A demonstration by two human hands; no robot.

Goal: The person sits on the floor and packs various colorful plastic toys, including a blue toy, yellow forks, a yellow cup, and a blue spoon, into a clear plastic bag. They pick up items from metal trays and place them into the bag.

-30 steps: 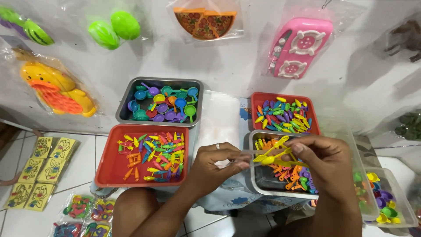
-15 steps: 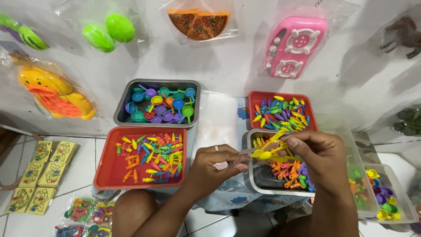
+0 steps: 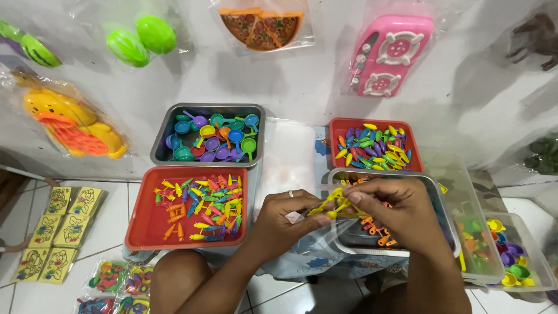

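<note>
Both hands meet over the near edge of a grey metal tray (image 3: 349,244), each grip pinched on the same small bundle of yellow plastic toy pieces (image 3: 331,208): the right hand (image 3: 401,218) clasps it from above with thumb and forefinger, while the left hand (image 3: 285,224), a ring on one finger, nips its lower end together with a clear plastic bag (image 3: 325,232) that hangs between them. Orange and mixed pieces lie in the tray below. Just left sits a red tray (image 3: 145,224) of assorted small coloured pieces; behind it a grey tray (image 3: 160,145) holds round blue, purple and green scoops, and behind the hands a second red tray (image 3: 337,131) holds little oval pieces. Clear plastic tubs (image 3: 537,270) with more coloured bits stand at the right. Bagged toys hang on the wall: a pink toy stove (image 3: 389,55), toy pizza slices (image 3: 261,23), green ovals (image 3: 142,40) and a yellow duck toy (image 3: 72,122). Yellow packets (image 3: 55,224) lie on the tiled floor.
</note>
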